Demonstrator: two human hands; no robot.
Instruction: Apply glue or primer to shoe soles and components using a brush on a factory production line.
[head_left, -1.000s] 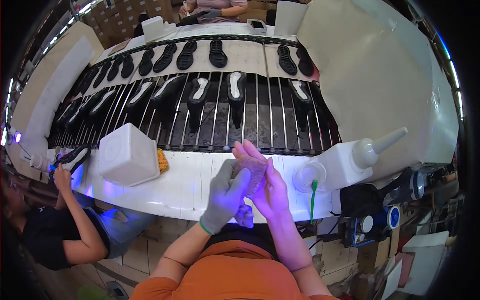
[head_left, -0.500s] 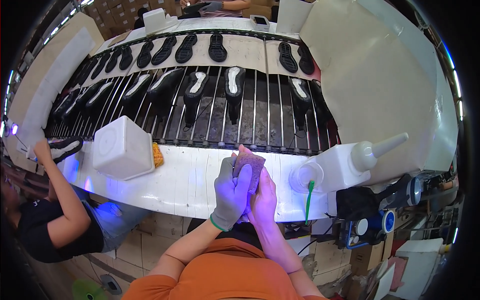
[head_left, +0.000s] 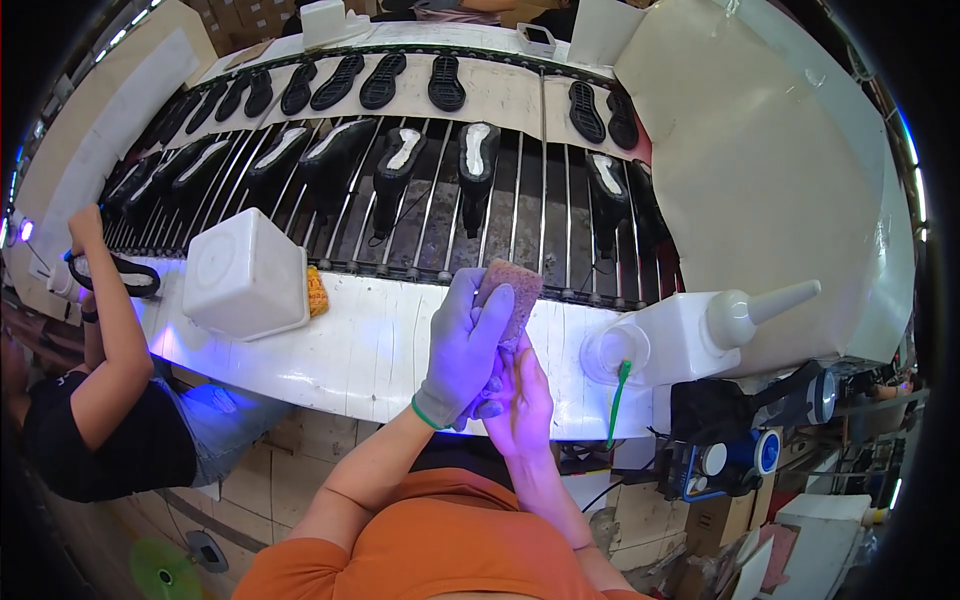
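Note:
My left hand (head_left: 463, 345), in a grey glove with a green cuff, grips a brownish rough sponge block (head_left: 510, 290) and presses it against my bare right hand (head_left: 520, 395). The right hand lies under and behind the left, palm toward it, fingers nearly straight; whether it holds anything is hidden. Both hands hover over the front edge of a white bench (head_left: 370, 350) lit with violet light.
A white square container (head_left: 245, 275) and an orange sponge (head_left: 316, 291) sit on the bench at left. At right stand a white squeeze bottle (head_left: 720, 325) and a cup with a green brush (head_left: 617, 385). Black shoe soles (head_left: 400, 165) ride a bar conveyor behind. Another person (head_left: 110, 380) works at left.
My hands shifted slightly and the sponge block now stands higher in the gloved left hand, rubbing the right palm. The person at left raised an arm toward a sole.

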